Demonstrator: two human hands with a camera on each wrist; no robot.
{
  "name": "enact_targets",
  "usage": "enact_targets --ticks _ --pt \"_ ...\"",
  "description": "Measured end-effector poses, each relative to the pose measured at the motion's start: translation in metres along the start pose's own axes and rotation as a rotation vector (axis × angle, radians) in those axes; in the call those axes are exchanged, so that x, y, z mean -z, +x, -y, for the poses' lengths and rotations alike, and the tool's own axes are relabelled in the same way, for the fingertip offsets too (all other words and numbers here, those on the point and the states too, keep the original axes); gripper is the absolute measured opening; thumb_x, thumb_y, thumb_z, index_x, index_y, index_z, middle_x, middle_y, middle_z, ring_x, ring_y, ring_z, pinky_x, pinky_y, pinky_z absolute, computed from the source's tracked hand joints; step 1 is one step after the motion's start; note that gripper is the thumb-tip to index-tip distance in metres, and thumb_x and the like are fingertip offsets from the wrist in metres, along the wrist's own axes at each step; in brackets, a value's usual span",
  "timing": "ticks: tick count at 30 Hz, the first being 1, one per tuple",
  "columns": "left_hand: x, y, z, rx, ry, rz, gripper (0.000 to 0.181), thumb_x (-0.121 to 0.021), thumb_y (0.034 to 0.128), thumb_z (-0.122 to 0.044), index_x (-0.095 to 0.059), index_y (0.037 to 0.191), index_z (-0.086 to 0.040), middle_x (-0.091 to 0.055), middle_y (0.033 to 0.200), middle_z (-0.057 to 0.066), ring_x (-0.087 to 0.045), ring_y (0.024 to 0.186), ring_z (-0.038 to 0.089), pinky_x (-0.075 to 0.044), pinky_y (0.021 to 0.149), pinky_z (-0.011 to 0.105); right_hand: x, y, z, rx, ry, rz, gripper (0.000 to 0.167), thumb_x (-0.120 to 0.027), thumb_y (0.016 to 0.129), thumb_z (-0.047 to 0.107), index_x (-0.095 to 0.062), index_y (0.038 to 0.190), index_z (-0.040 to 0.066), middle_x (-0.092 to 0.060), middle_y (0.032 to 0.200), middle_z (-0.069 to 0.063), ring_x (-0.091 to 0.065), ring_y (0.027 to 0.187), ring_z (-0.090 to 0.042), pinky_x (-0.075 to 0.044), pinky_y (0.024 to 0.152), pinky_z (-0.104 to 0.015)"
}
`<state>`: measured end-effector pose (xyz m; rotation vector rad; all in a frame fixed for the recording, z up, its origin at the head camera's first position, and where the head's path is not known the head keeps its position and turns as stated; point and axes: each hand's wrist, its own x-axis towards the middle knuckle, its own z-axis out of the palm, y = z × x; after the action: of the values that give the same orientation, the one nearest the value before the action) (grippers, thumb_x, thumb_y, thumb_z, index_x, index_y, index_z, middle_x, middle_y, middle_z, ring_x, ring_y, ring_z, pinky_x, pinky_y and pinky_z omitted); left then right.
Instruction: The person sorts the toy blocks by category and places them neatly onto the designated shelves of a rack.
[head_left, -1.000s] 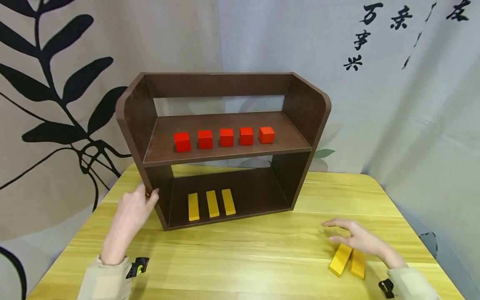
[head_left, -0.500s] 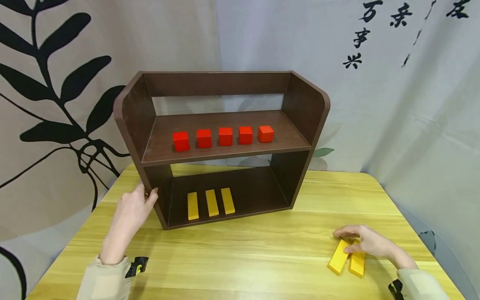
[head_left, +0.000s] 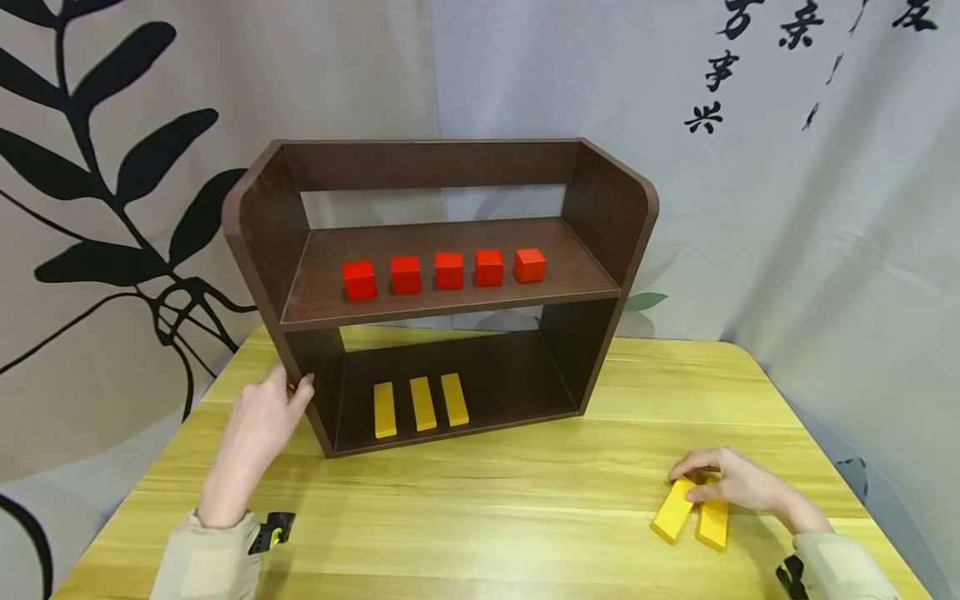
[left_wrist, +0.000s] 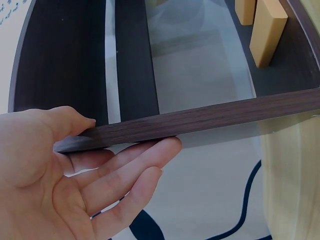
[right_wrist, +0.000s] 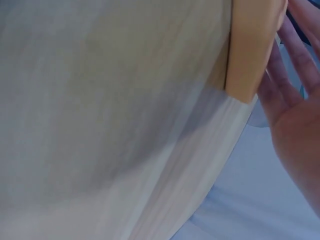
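In the head view, my left hand (head_left: pixel 258 421) grips the left side panel of a dark brown two-tier shelf (head_left: pixel 442 315). The left wrist view shows the thumb inside the panel edge (left_wrist: pixel 210 120) and the fingers along its outer face. Toward the table's right, my right hand (head_left: pixel 750 483) pinches the upper end of a yellow block (head_left: pixel 671 512) between thumb and fingers. A second yellow block (head_left: pixel 712 525) lies close beside it, partly under the hand. The right wrist view catches one yellow block (right_wrist: pixel 250 50) at its upper right, by the fingers.
Several red cubes (head_left: pixel 449 272) stand in a row on the upper tier. On the lower tier lie three yellow blocks (head_left: pixel 423 405), side by side. The shelf stands slightly turned on a yellow wood-grain table (head_left: pixel 480 517). A printed curtain (head_left: pixel 517 75) hangs behind.
My right hand has come down and right onto the two loose yellow blocks and taken hold of the left one, whose lower end has swung slightly left. The left hand keeps its hold.
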<state>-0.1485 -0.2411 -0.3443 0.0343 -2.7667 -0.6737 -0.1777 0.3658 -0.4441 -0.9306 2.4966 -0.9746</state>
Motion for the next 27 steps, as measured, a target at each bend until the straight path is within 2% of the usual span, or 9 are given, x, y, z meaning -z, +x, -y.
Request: enact_targets --ticks 4,7,14,17,22,27 --pt "0.000 -0.001 0.001 0.004 0.000 0.002 0.032 -0.039 0.1004 -0.027 -0.045 0.103 0.004 -0.042 0.052 0.005 -0.038 0.040 0.016 -0.030 0.038 0.029 -0.004 0.002 0.001 0.004 -0.043 -0.050 0.019 -0.068 0.086 0.020 -0.067 0.103 0.011 -0.068 0.100 -0.006 -0.058 0.091 0.001 -0.049 0.080 -0.020" --pt "0.000 -0.001 0.001 0.004 0.000 0.007 0.032 -0.039 0.1005 -0.028 -0.045 0.102 0.004 -0.042 0.052 0.005 -0.038 0.040 0.016 -0.030 0.038 0.029 -0.005 0.003 0.001 0.021 -0.061 -0.069 0.020 -0.070 0.084 0.021 -0.066 0.102 0.013 -0.066 0.097 -0.003 -0.057 0.087 -0.001 -0.049 0.079 -0.019" --pt "-0.001 -0.001 0.001 0.009 0.004 0.006 0.033 -0.039 0.1005 -0.029 -0.045 0.102 0.003 -0.042 0.052 0.005 -0.038 0.040 0.017 -0.030 0.038 0.029 -0.005 0.005 -0.003 0.124 -0.061 -0.030 0.031 -0.072 0.082 0.018 -0.064 0.111 0.009 -0.065 0.106 -0.008 -0.057 0.095 -0.002 -0.048 0.080 -0.020" --pt "-0.001 -0.002 0.001 0.011 0.000 0.013 0.034 -0.038 0.1008 -0.029 -0.045 0.104 0.003 -0.041 0.052 0.004 -0.038 0.040 0.016 -0.030 0.038 0.029 -0.006 0.007 -0.002 0.110 -0.085 -0.046 0.030 -0.072 0.082 0.019 -0.064 0.110 0.011 -0.066 0.106 -0.006 -0.057 0.095 0.000 -0.049 0.079 -0.020" --pt "0.000 -0.001 0.001 0.003 -0.003 0.007 0.033 -0.038 0.1007 -0.029 -0.045 0.105 0.003 -0.040 0.052 0.004 -0.037 0.040 0.016 -0.029 0.037 0.028 -0.010 0.012 0.005 0.076 -0.143 -0.105 0.029 -0.073 0.082 0.023 -0.066 0.108 0.012 -0.066 0.099 0.001 -0.055 0.085 -0.001 -0.048 0.073 -0.021" --pt "0.000 -0.001 0.000 -0.001 0.002 -0.003 0.030 -0.040 0.1001 -0.026 -0.045 0.103 0.003 -0.040 0.052 0.004 -0.037 0.039 0.016 -0.029 0.037 0.027 -0.016 0.021 0.014 0.061 -0.208 -0.168 0.031 -0.074 0.081 0.022 -0.067 0.109 0.013 -0.066 0.101 0.005 -0.055 0.088 -0.001 -0.050 0.077 -0.023"
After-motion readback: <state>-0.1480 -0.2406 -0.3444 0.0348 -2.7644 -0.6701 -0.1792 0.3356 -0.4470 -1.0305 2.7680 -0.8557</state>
